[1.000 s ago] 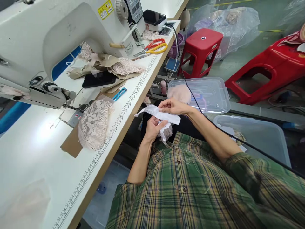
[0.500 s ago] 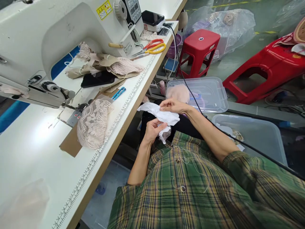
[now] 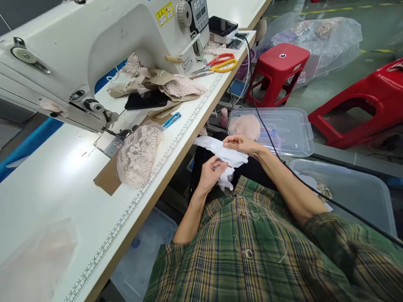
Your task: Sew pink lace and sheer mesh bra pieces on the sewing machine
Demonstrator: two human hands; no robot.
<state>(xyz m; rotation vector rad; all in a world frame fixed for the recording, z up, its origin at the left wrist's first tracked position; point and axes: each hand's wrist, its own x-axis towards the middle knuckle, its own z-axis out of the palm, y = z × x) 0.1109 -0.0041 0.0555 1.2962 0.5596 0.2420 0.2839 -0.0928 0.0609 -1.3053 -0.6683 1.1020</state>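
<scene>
Over my lap I hold a crumpled piece of thin white fabric [image 3: 234, 157] between both hands. My left hand [image 3: 211, 174] pinches its lower part, thumb against fingers. Along its upper edge my right hand [image 3: 241, 144] grips it with thumb and fingertips. A bunched white end [image 3: 226, 178] hangs below my left hand. On the table beside me lies a cream lace piece [image 3: 140, 155], close to the presser foot of the sewing machine [image 3: 138, 25].
Brown paper with cream lace [image 3: 182, 87], a black phone [image 3: 146, 100], a blue thread snipper [image 3: 171, 120] and scissors [image 3: 223, 63] lie on the table [image 3: 126, 209]. Clear plastic bins [image 3: 289, 130] and red stools [image 3: 281, 56] stand to the right. A black cable [image 3: 267, 134] hangs past my right arm.
The camera view has shifted, so the scene sits further right and slightly lower. Both hands keep their hold on the white fabric; its lower end is bunched a little differently.
</scene>
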